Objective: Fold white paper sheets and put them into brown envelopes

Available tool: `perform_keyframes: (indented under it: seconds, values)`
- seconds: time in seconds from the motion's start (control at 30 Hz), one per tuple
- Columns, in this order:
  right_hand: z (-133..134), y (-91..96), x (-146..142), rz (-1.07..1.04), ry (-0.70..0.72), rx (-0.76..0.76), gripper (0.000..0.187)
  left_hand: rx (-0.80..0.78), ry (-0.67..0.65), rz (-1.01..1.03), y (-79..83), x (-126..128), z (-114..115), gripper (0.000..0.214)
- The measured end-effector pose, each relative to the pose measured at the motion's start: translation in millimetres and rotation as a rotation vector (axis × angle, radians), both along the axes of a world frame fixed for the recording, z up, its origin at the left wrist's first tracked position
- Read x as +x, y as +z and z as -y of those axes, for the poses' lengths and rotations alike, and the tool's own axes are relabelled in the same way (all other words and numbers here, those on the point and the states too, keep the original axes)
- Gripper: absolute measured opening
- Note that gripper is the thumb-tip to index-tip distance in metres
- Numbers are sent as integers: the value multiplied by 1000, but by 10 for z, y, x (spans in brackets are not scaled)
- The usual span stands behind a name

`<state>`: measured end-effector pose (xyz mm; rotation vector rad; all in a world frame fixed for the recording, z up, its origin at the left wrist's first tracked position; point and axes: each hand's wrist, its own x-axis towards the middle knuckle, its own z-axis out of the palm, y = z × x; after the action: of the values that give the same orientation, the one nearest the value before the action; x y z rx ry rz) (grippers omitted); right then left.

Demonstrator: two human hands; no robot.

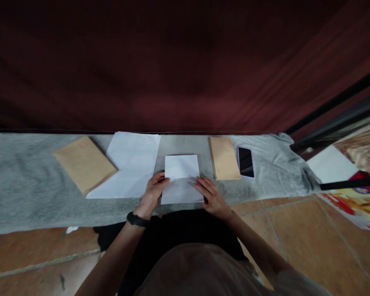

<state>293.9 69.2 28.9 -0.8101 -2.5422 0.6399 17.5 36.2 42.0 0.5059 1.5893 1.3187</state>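
Note:
A white sheet of paper [181, 166] with a crease across its middle lies in front of me on the grey cloth; its near half is shaded. My left hand [155, 187], with a dark band on the wrist, pinches the left edge at the crease, thumb on top. On the right edge rests my right hand [212, 196], its fingers stretched and slightly apart over the paper. Left of the sheet are larger white papers [132, 164], partly under a stack of brown envelopes [84, 164]. To the right lie narrower brown envelopes [224, 158].
A phone [246, 162] with a dark screen lies right of the narrower envelopes. The grey cloth [24, 181] covers a long, narrow surface against a dark red drape [185, 82]. Dark bars [336, 98] and a colourful printed sheet [357, 205] are at right, above floor tiles [320, 238].

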Motion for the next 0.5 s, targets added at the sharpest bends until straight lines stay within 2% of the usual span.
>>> perform_keyframes:
  seconds: [0.1,0.27,0.33,0.4,0.47,0.5]
  values:
    - [-53,-32,-48,70,29,70,65,26,-20,-183,-29,6,-50,42]
    - [-115,-76,-83,154,106,88,57,132,-114,-842,-1,82,60,40]
    - [-109,-75,-88,153,115,81,56,236,-282,-1031,23,193,122,41]
    - [-97,-65,-97,148,123,84,55,316,-529,-1132,30,343,136,45]
    - [-88,-54,-107,151,127,94,53,337,-735,-1206,13,488,87,47]
    - [-85,-50,-111,155,129,98,53,331,-793,-1242,-4,543,43,48]
